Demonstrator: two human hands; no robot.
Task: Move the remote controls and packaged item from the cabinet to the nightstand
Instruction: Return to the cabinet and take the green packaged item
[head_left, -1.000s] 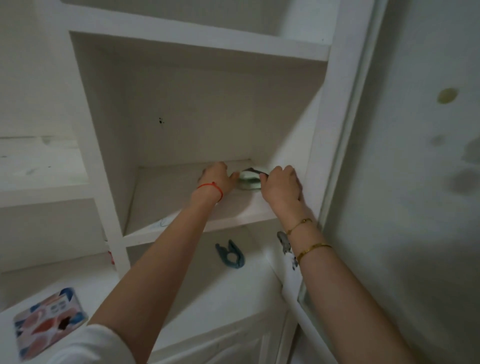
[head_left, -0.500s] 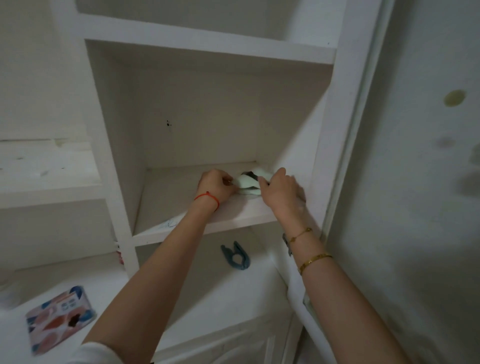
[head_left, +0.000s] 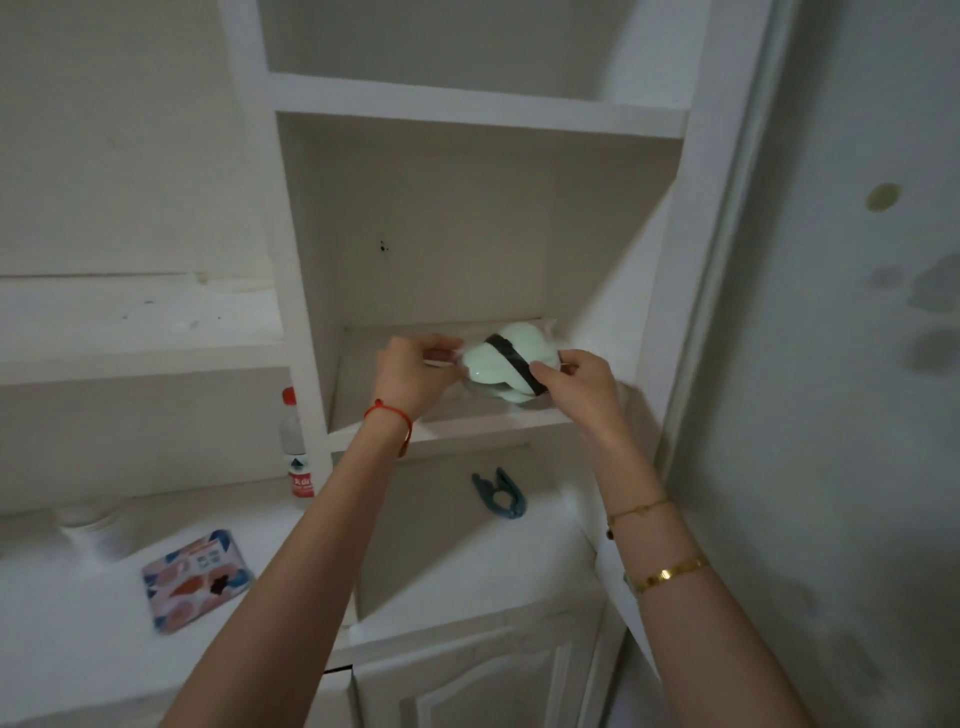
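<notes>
A packaged item, pale green with a dark band across it and wrapped in clear plastic, is held just above the white cabinet shelf. My left hand pinches the wrapper at its left side. My right hand grips its right side, thumb on the dark band. Both forearms reach up into the open shelf compartment. No remote controls are visible in this view.
A blue clip lies on the lower counter under the shelf. A small bottle with a red cap stands left of the shelf post. A colourful flat pack lies at lower left. A stained wall runs along the right.
Both hands have drawn the green packaged item forward from the back right corner of the shelf and lifted it into plain view. The camera has shifted so the shelf sits further right.
</notes>
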